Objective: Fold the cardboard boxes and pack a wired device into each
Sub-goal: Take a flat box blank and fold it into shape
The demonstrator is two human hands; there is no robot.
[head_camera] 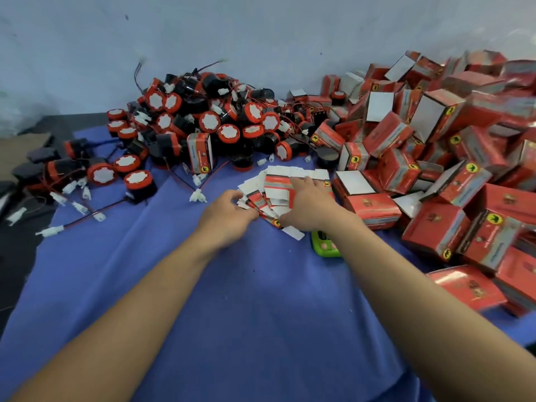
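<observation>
The flat box blanks (278, 187) lie in a loose fan at the middle of the blue cloth (232, 300), white undersides and red printed faces overlapping, some with a yellow round mark at a corner. The right hand (307, 204) rests on top of the fan, fingers laid fairly straight across the cards. The left hand (229, 210) meets the fan's left edge with its fingers curled in, but whether it pinches a card cannot be told. Behind and to the left, the wired devices (203, 123) are heaped against the pale wall (232, 39). They are short black cylinders with red rims and white faces, trailing thin red and black leads that end in white plugs. One folded box (200, 153) stands upright at the heap's front edge. To the right, the folded boxes (435, 158) are piled at all angles, and the pile touches the fan's right side. A green object (322, 245) lies just under the right forearm. The cloth is soft and creased. It lies bare between the arms and toward the near edge. The cards are thin, stiff and glossy on the red side.
</observation>
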